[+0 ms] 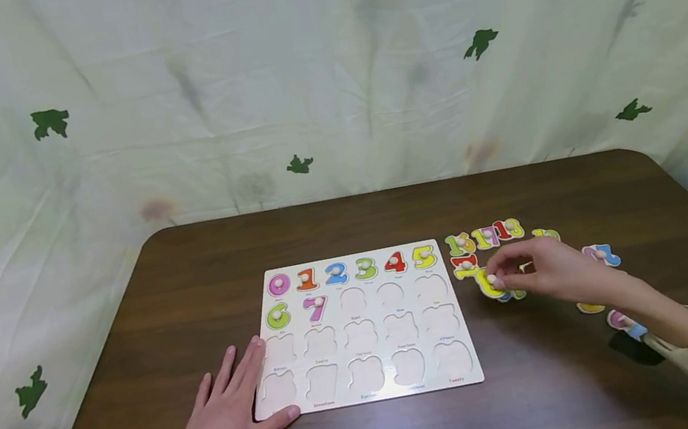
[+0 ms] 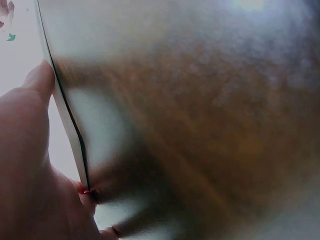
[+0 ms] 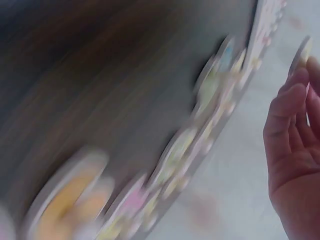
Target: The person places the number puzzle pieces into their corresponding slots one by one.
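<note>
A white wooden number puzzle board (image 1: 372, 323) lies on the table, with coloured numerals from 0 to 7 seated in its upper rows and bare recesses below. My left hand (image 1: 230, 412) rests at the board's lower left corner, fingers spread along the left edge, thumb on the front edge. Just right of the board, my right hand (image 1: 551, 269) pinches a yellow number puzzle piece (image 1: 486, 285) by its knob. In the right wrist view this piece (image 3: 301, 55) is seen edge-on, raised off the table; its numeral is unreadable. Blue and green show beneath it in the head view.
Loose two-digit pieces lie right of the board, among them a 13 (image 1: 508, 229) and a green-orange 16 (image 1: 461, 244). A pink-and-blue piece (image 1: 601, 255) and others lie around the right forearm. A dark object (image 1: 636, 348) sits under the right wrist. A patterned curtain (image 1: 320, 74) hangs behind the table.
</note>
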